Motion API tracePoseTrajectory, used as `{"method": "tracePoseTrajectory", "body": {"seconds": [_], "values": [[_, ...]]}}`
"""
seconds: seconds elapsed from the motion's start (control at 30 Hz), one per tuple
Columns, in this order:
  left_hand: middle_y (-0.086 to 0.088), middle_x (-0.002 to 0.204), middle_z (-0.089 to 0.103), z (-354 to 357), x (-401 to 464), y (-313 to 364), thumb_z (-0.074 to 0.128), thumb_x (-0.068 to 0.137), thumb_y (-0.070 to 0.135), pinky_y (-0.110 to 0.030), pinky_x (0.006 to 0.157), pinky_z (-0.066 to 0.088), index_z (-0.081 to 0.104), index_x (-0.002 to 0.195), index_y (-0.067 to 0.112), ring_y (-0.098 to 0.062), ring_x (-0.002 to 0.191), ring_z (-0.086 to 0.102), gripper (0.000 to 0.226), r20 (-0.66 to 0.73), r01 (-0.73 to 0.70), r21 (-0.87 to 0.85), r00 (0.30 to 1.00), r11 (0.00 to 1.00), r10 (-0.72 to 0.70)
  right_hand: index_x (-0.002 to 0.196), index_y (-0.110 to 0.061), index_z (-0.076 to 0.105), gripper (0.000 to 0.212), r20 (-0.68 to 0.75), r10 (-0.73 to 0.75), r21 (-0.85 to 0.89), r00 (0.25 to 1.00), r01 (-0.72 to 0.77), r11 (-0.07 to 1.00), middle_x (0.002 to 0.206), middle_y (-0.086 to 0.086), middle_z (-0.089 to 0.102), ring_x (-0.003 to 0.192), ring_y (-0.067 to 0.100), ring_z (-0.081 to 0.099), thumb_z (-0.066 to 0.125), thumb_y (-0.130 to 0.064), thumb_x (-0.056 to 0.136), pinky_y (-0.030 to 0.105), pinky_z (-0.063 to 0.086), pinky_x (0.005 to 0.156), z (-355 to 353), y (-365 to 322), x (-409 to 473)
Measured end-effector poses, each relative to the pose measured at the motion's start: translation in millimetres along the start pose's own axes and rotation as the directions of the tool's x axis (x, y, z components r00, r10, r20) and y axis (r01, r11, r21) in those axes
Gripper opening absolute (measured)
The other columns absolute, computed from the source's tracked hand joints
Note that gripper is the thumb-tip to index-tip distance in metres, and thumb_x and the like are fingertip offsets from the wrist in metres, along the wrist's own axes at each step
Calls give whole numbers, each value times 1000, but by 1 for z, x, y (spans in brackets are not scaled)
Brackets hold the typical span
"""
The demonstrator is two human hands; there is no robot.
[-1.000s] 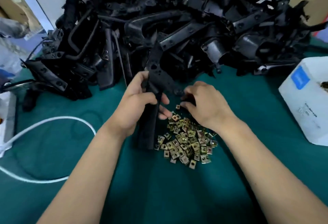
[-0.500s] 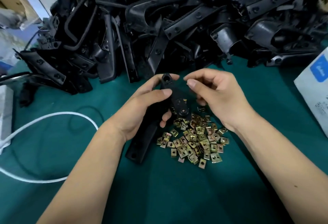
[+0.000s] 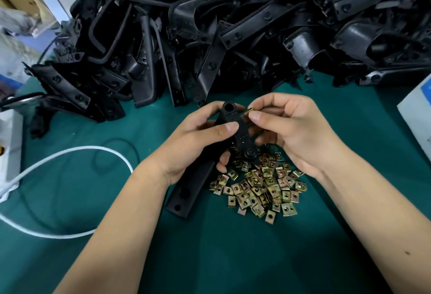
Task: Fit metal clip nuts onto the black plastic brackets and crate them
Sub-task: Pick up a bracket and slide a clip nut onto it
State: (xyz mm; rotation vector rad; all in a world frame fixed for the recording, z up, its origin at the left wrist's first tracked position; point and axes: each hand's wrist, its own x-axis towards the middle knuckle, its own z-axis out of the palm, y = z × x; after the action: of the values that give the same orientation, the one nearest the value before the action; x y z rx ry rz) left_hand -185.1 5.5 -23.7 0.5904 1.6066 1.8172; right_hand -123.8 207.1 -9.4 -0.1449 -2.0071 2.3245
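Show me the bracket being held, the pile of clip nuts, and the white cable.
bracket (image 3: pixel 184 191), head view, lower flat strip.
pile of clip nuts (image 3: pixel 261 189), head view, middle of heap.
white cable (image 3: pixel 77 150), head view, top of loop.

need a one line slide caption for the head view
Left hand grips a bracket while the right hand pinches a clip nut at its top edge, above the nut pile.

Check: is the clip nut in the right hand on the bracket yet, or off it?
Off. The right hand pinches the clip nut beside the bracket, gripped by the left hand.
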Motion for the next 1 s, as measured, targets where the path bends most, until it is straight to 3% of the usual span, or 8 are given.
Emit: {"method": "tracePoseTrajectory", "body": {"seconds": [0.13, 0.27, 0.5, 0.7, 1.0], "values": [[-18, 95, 65, 0, 0, 0, 68, 95, 25, -31, 55, 54, 62, 133, 19, -25, 60, 59, 38, 16, 2, -4, 1000, 1000, -2, 88, -6, 74, 7, -24, 47, 55, 999, -45, 997, 82, 7, 71, 71, 14, 67, 71, 0, 90, 21, 54, 55, 0, 0, 0], [-18, 93, 64, 1, 0, 0, 67, 96, 24, -31, 53, 53, 61, 132, 18, -25, 59, 57, 37, 20, 1, -17, 1000, 1000, -1, 98, -7, 77, 14, -25, 22, 86, 999, -20, 996, 77, 7, 67, 66, 12, 62, 70, 2, 91, 21, 54, 57, 1, 0, -1], [-19, 93, 62, 0, 1, 0, 67, 95, 23, -32, 53, 53, 55, 133, 10, -27, 59, 56, 42, 14, 6, -26, 1000, 1000, -6, 92, -9, 80, 15, -32, -27, 40, 999, 28, 999, 85, 10, 76, 76, 17, 72, 74, 2, 86, 21, 59, 65, 3, 1, -1], [-18, 98, 64, -1, 2, 0, 66, 95, 23, -31, 53, 53, 60, 137, 17, -26, 59, 56, 43, 39, 4, -16, 999, 1000, -4, 87, -9, 78, 10, -18, -46, -132, 999, 43, 990, 72, 8, 69, 62, 14, 62, 70, -8, 94, 20, 51, 53, 1, 2, 1], [-11, 91, 67, 3, 0, 1, 66, 94, 18, -29, 49, 52, 60, 139, 19, -27, 59, 55, 45, 33, -13, 45, 999, 999, 12, 87, -2, 73, 14, 45, 72, -40, 996, -70, 997, 69, 5, 63, 59, 11, 56, 65, -6, 97, 19, 44, 47, -3, -3, 1]]}}
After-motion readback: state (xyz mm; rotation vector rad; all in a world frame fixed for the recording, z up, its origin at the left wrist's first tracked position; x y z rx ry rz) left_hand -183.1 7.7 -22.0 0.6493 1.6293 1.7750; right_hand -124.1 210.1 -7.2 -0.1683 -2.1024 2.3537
